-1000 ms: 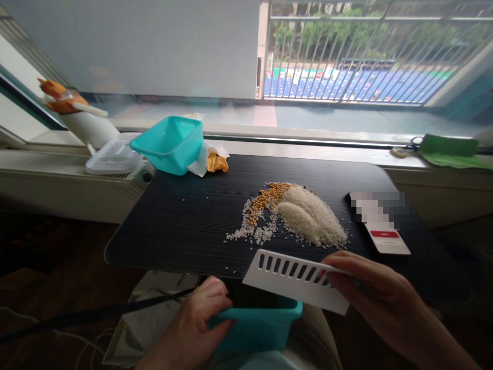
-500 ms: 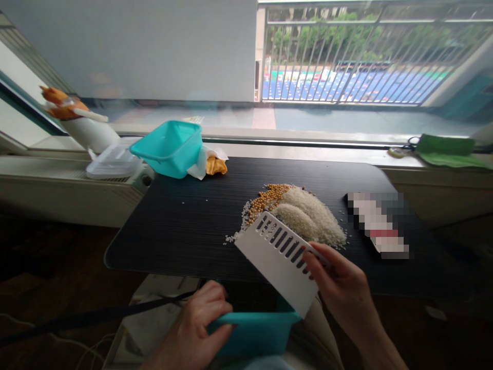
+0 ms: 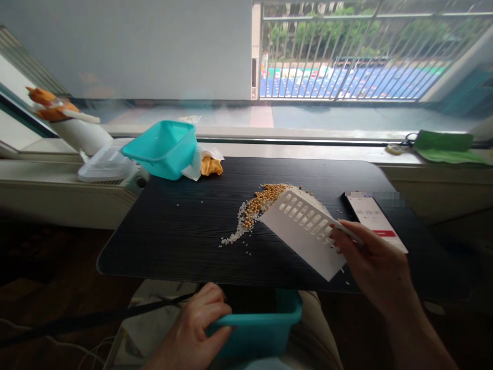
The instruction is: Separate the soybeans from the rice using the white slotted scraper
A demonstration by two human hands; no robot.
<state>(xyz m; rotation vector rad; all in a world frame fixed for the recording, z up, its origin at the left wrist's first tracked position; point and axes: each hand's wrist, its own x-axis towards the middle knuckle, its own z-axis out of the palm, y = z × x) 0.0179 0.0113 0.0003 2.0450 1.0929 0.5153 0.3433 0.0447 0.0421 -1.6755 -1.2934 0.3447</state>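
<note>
My right hand [image 3: 372, 257] is closed round the slotted edge of a flat white plastic scraper [image 3: 304, 244]. The scraper is tilted over the near side of a heap of rice [image 3: 318, 199] and hides much of it. Yellow soybeans [image 3: 265, 198] lie at the heap's left, with loose rice grains [image 3: 233, 238] trailing toward the front. Below the table's front edge, my left hand [image 3: 206, 321] is closed on the rim of a teal plastic tub [image 3: 262, 329], thumb outside. The tub sits at my lap, its inside dark.
The black table [image 3: 169, 241] carries a phone [image 3: 375, 221] at the right. An open teal container [image 3: 162, 154] stands at the back left beside a crumpled orange-brown cloth [image 3: 211, 166]. Green cloth [image 3: 442, 146] and scissors [image 3: 410, 140] rest on the sill. A clear lid [image 3: 106, 163] lies left.
My right hand has moved the scraper right and away from me, from above the tub to over the rice. Less of the rice heap shows now. My left hand stays on the tub rim.
</note>
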